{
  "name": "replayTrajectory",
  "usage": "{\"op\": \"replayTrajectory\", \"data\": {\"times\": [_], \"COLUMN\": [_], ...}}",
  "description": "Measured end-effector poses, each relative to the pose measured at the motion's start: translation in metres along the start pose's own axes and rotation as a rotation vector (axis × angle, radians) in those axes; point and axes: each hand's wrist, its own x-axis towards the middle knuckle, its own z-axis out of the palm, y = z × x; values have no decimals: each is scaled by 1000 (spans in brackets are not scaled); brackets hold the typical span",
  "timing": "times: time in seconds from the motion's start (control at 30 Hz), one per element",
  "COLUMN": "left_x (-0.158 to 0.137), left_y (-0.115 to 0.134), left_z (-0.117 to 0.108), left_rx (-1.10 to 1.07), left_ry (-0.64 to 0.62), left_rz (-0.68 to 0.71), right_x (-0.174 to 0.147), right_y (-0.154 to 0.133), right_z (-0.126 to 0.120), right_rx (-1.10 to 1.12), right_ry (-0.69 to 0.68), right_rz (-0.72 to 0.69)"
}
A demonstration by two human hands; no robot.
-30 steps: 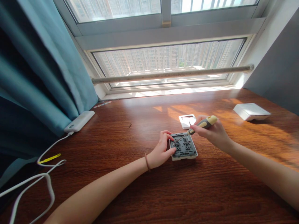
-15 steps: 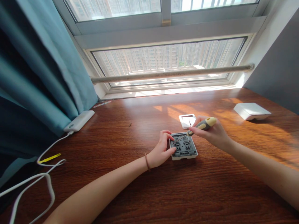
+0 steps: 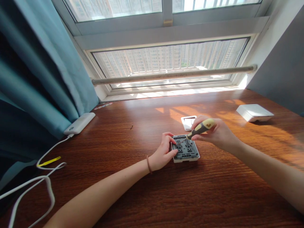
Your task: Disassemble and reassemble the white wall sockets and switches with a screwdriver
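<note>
A wall switch [image 3: 186, 154] with its cover off lies on the wooden table, grey mechanism facing up in a white base. My left hand [image 3: 163, 151] grips its left side, with the thumb and fingers near the left screw hole. In my right hand [image 3: 216, 133] is a screwdriver [image 3: 201, 128] with a grey and yellow handle, held at a slant. Its shaft points down to the left, and the tip is at the switch's left side, close to my left fingers. Behind the switch lies a white cover frame [image 3: 186, 123], partly hidden by my right hand.
A small screw [image 3: 131, 127] lies on the table [image 3: 133, 196] left of the switch. Another white switch box [image 3: 255, 112] sits far right. At the left are a white power bank [image 3: 80, 123], its cable [image 3: 51, 190], a yellow strip [image 3: 49, 161] and a blue curtain [image 3: 71, 63].
The screwdriver handle has turned in my right hand and shifted slightly left, its fingers regripping. My left hand stays on the switch. The whole view has drifted a little.
</note>
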Motion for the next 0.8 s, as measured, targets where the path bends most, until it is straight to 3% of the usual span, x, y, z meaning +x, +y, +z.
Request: {"op": "replayTrajectory", "data": {"times": [0.1,0.23,0.43,0.7,0.8], "left_x": [1,1,1,0,0], "left_y": [0,0,-7,-7,-5], "left_z": [-1,-1,1,2,2], "left_rx": [-4,-23,-57,-46,-46], "left_ry": [-8,-21,-10,-19,-15], "left_rz": [-8,-23,3,-15,-17], "right_x": [-1,-2,-8,-9,-3], "right_y": [4,7,8,10,7], "right_z": [0,2,8,6,11], "right_rx": [43,107,-25,-17,-88], "right_ry": [46,3,67,-143,25], "right_rz": [-27,-61,-208,-374,-382]}}
